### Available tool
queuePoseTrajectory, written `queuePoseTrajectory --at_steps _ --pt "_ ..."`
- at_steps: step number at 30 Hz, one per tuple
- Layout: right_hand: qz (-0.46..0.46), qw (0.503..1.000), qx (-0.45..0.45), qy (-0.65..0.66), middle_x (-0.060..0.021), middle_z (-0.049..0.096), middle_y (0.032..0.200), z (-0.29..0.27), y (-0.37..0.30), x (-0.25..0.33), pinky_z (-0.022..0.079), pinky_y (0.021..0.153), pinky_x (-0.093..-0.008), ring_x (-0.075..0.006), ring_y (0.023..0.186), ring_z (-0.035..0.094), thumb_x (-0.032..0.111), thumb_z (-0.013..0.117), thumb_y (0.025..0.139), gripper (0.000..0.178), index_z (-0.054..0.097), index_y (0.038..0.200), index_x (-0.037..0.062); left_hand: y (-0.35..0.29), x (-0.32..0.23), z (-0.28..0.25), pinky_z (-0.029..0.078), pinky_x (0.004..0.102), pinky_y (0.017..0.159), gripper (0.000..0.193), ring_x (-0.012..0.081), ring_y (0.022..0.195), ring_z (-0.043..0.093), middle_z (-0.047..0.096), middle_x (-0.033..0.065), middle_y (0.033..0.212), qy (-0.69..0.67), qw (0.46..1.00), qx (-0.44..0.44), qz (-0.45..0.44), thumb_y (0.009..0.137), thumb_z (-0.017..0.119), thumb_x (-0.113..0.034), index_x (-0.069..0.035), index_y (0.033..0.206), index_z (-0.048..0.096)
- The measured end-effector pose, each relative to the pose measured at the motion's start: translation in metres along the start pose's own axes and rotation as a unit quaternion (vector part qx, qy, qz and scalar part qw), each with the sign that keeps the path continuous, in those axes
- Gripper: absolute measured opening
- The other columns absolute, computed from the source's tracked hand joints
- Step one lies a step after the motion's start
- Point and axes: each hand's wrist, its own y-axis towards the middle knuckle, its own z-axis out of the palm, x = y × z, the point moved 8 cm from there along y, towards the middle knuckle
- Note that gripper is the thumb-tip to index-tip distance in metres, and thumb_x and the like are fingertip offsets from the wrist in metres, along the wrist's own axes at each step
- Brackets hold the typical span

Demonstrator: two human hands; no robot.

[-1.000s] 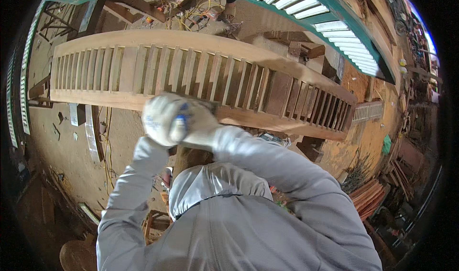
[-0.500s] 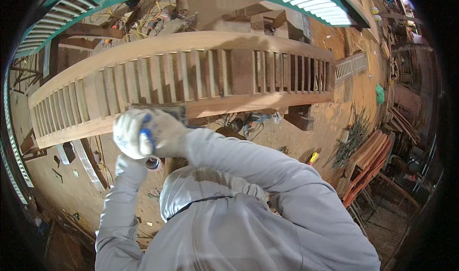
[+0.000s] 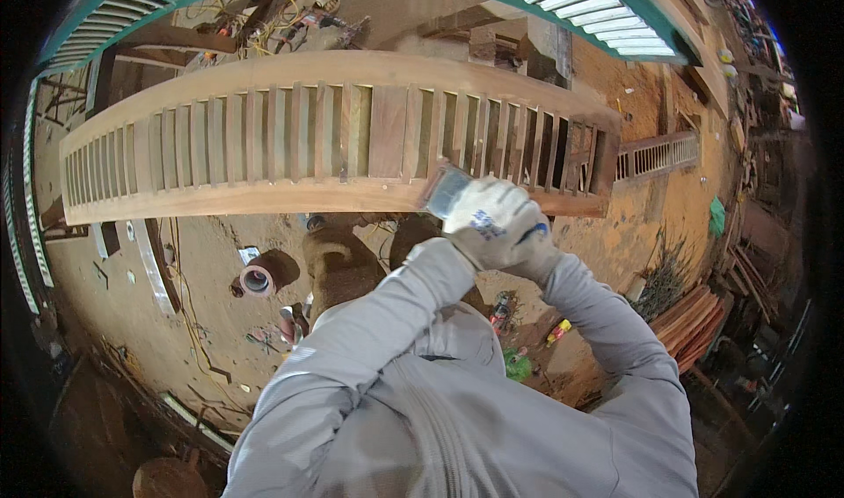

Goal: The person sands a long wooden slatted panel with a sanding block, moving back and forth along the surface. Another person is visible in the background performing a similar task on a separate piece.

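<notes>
A long wooden louvered shutter panel (image 3: 299,194) lies across in front of me, its slats running between two long rails. Both my hands wear white gloves with blue marks and are bunched together at the near rail, right of centre. My left hand (image 3: 482,218) is closed round a flat rectangular block (image 3: 446,190), which looks like a sanding block and rests at the near rail and slat ends. Pressed against the left one, my right hand (image 3: 531,254) is also closed; its fingers are partly hidden, and it seems to share the grip.
A green-framed louvered shutter (image 3: 607,14) stands beyond the panel. On the ground are a roll of tape (image 3: 257,280), a yellow-and-red item (image 3: 558,331), a green bag (image 3: 517,364) and cables (image 3: 189,313). Reddish planks (image 3: 694,327) are stacked at right; another slatted panel (image 3: 659,153) lies farther off.
Both hands and the block have swept right along the near rail, from the panel's left part to right of its middle. My view has shifted, uncovering the roll of tape.
</notes>
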Motion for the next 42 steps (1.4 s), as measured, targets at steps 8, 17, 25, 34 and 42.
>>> queuePoseTrajectory --at_steps 8,17,25,34,42 --pt "-0.006 0.967 0.006 0.254 -0.01 0.07 0.116 0.033 0.038 0.029 0.055 0.097 -0.0381 -0.0256 0.108 0.068 0.024 0.08 0.079 0.043 0.066 0.118 0.0137 -0.029 0.008 -0.061 0.051 0.0486 0.087 0.038 0.0318 0.09 0.069 0.071 0.0105 0.093 0.112 0.991 -0.061 -0.031 0.075 0.067 -0.039 -0.007 0.095 0.072" --pt "-0.208 0.976 0.046 -0.044 -0.0119 0.065 0.128 0.187 0.173 0.202 0.044 0.1 -0.047 -0.0332 0.124 0.053 0.037 0.06 0.089 0.043 0.068 0.122 0.0113 -0.137 0.078 -0.263 0.051 0.0463 0.083 0.05 0.0355 0.09 0.07 0.073 0.0152 0.099 0.226 0.968 -0.083 -0.068 0.099 0.046 -0.046 -0.003 0.099 0.071" --pt "-0.212 0.967 0.121 -0.071 -0.0116 0.059 0.141 0.25 0.202 0.254 0.037 0.112 -0.0528 -0.0355 0.136 0.045 0.039 0.062 0.088 0.054 0.063 0.134 0.0115 -0.181 0.102 -0.329 0.051 0.0482 0.087 0.057 0.0389 0.093 0.069 0.071 0.0177 0.101 0.239 0.961 -0.063 -0.127 0.1 0.038 -0.05 -0.002 0.099 0.07" --pt "-0.015 0.97 0.029 0.241 -0.0097 0.07 0.118 0.09 0.062 0.074 0.052 0.103 -0.0401 -0.0257 0.115 0.066 0.026 0.078 0.083 0.035 0.068 0.114 0.0115 -0.065 0.013 -0.124 0.054 0.046 0.078 0.037 0.031 0.089 0.07 0.073 0.0111 0.096 0.174 0.981 -0.086 0.008 0.07 0.069 -0.029 -0.006 0.099 0.072" --pt "0.005 0.995 0.052 -0.085 -0.0073 0.072 0.116 -0.003 -0.034 -0.019 0.057 0.092 -0.0359 -0.0218 0.107 0.071 0.019 0.087 0.078 0.043 0.068 0.116 0.0109 0.0 -0.025 0.011 0.053 0.0476 0.09 0.037 0.0303 0.094 0.068 0.068 0.0088 0.095 0.004 0.999 -0.046 -0.019 0.068 0.074 -0.038 -0.011 0.093 0.069"
